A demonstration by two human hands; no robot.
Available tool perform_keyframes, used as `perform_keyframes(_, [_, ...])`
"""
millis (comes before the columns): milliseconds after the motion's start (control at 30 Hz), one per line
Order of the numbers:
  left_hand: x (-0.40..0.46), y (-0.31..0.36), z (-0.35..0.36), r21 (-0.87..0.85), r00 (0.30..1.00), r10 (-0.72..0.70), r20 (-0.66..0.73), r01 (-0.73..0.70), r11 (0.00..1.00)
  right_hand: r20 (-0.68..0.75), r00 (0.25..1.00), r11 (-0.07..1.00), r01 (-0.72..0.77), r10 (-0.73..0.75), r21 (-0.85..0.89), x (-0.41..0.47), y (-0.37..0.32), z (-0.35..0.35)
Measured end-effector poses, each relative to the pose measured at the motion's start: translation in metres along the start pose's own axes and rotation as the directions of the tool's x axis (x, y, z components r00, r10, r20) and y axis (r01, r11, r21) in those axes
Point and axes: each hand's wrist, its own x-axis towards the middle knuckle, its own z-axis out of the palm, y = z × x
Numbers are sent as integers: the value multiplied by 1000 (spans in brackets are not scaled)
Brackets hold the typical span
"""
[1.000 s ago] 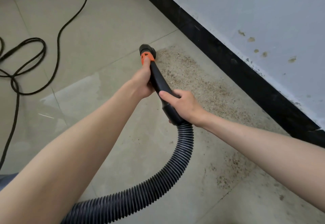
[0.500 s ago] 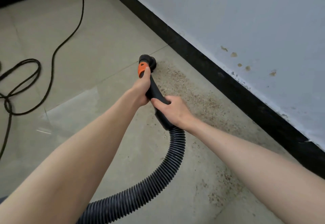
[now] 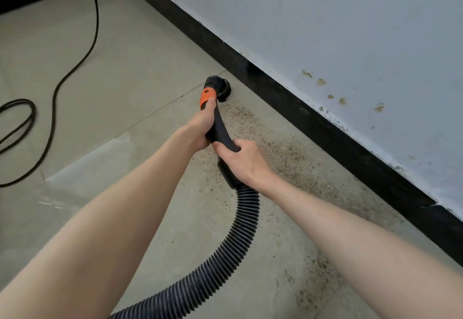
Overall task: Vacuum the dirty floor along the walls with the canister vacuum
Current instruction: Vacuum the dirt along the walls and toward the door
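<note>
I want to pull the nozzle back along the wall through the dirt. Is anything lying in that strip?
Nothing visible blocks it. Between the nozzle and the near floor lies only the dirt beside the black skirting. The power cord lies well off to the left; the hose trails behind.

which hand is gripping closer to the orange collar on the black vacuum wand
The left hand: its thumb reaches the orange collar. The right hand grips lower, near the ribbed black hose.
</note>
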Motion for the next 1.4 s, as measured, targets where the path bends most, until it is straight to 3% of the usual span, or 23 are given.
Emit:
perform_keyframes(733, [-61,-33,13,103,987,-43,155,27,994,-99,991,993,-93,86,-66,-85,14,-1])
perform_keyframes(967, [-65,-28,-20,64,1000,-14,23,12,998,20,1000,996,1,1,-84,-89,1,8])
perform_keyframes(1200, [-67,-41,-60,22,964,82,-253,-79,997,174,980,985,119,-96,-125,-99,-8,19])
perform_keyframes(1400, [-79,-68,-73,-12,936,46,-348,-54,998,294,953,996,87,-75,-27,-113,-7,22])
